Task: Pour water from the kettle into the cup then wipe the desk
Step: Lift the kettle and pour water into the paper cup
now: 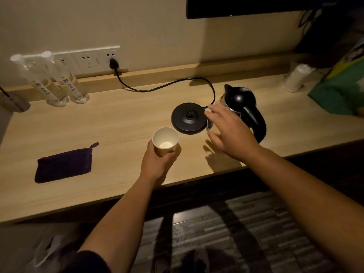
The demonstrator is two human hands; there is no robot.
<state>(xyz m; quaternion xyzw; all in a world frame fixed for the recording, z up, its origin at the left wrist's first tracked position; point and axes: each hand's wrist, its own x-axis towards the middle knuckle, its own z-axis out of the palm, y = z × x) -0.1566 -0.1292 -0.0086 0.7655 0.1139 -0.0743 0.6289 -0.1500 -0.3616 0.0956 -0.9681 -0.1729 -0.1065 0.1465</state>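
Note:
A white paper cup [165, 139] stands on the wooden desk [118, 123], and my left hand [157, 162] is wrapped around its lower part from the near side. The black-lidded kettle [242, 107] stands on the desk to the right of its round black base [188, 117], off the base. My right hand [229, 131] hovers with fingers spread in front of the kettle's glass body, left of the handle, and holds nothing. A folded dark purple cloth [64, 164] lies on the desk left of the cup.
Two clear water bottles [57, 79] stand at the back left by the wall sockets [92, 60]. The base's black cord [167, 84] runs across the desk to a socket. A white roll [295, 77] and a green bag [340, 89] sit at the far right.

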